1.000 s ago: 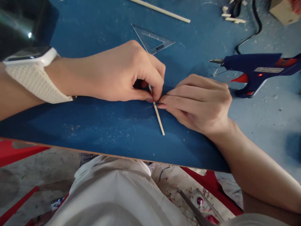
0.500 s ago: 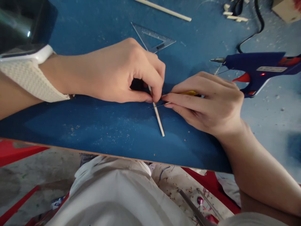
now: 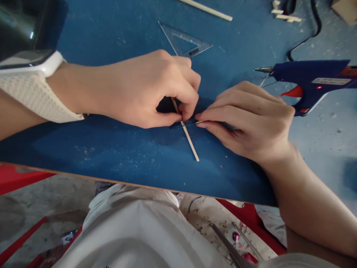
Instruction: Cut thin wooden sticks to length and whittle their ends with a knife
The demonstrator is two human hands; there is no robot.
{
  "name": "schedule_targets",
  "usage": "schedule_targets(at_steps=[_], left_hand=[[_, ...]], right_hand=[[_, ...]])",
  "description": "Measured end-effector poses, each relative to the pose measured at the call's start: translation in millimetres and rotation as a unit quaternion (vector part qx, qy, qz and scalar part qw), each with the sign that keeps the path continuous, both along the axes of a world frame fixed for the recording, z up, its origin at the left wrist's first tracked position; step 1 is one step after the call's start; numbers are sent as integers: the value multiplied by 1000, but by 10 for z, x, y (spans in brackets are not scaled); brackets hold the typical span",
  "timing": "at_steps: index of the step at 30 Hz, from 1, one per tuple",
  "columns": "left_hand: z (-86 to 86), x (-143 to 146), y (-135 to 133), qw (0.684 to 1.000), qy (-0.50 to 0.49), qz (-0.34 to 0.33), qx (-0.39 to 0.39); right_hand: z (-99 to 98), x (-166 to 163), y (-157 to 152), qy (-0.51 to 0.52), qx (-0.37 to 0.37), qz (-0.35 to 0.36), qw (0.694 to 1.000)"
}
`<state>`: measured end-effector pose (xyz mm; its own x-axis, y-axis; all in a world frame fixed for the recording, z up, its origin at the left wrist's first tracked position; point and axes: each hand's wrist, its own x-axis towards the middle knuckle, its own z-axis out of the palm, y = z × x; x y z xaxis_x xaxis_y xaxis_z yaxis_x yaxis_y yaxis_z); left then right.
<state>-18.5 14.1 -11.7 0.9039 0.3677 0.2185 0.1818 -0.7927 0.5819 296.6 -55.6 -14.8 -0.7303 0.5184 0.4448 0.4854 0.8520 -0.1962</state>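
Observation:
A thin pale wooden stick [image 3: 190, 142] lies aslant on the blue tabletop, its near end pointing toward me. My left hand [image 3: 170, 89] pinches it between thumb and fingertips at about its middle, and the fingers cover part of it. From the right, my right hand [image 3: 245, 119] grips a utility knife whose narrow blade [image 3: 191, 124] crosses the stick just below my left fingertips. Most of the knife's handle is hidden inside that hand. Whether the blade has cut into the wood I cannot tell.
Beyond my left hand lie a clear set square [image 3: 192, 44] and another wooden stick [image 3: 209, 10]. A blue glue gun [image 3: 309, 74], its red light lit, rests at the right near a black cable [image 3: 315, 29] and several wood scraps [image 3: 287, 17]. The table edge [image 3: 134, 184] runs close to me.
The view has shifted slightly, so the table things appear a little farther right. The blade reaches a bit farther left across the stick, and the yellow of the knife handle is now hidden.

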Motion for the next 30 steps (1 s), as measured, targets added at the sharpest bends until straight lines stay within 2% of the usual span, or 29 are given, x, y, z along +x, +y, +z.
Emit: schedule_targets(at_steps=[10,16,19,23,30], left_hand=[[14,13,-28,1000,-9,-18,19],[12,28,-39,999,30,3,15],[10,33,-32,999,41,2,4],[4,19,-43,1000,9,-10,25],[18,22,-59,999,36,7,16]], right_hand=[[-22,16,23,8,-18,4,1000],[-95,17,44,40,11,34,999],[-105,14,36,41,14,25,999],[-87,14,9,27,-1,5,1000],[-104,4,21,36,17,21,999]])
